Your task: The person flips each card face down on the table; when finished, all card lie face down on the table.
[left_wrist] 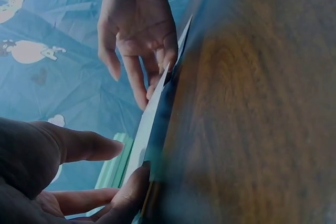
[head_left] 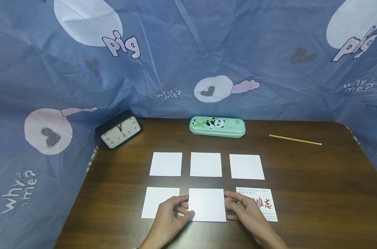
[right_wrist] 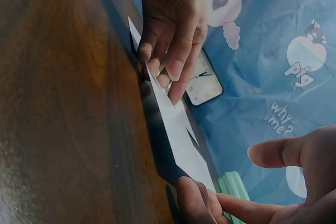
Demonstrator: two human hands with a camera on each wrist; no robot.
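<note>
A blank white card (head_left: 207,204) sits at the middle of the front row, held by its side edges between both hands. My left hand (head_left: 171,216) has its thumb at the card's lower left corner and its other fingers curled along that side. At the right edge, my right hand (head_left: 249,211) grips with bent fingers, as the right wrist view shows below. A dark strip shows under the card's near edge. The right hand partly hides a printed card (head_left: 266,207) with red characters; the left hand overlaps another white card (head_left: 154,205).
Three white cards lie in a back row, the middle one (head_left: 206,164) among them. Behind them are a black clock (head_left: 121,132), a green panda pencil case (head_left: 217,127) and a yellow pencil (head_left: 294,139). Blue printed cloth (head_left: 176,52) hangs behind the wooden table (head_left: 316,193).
</note>
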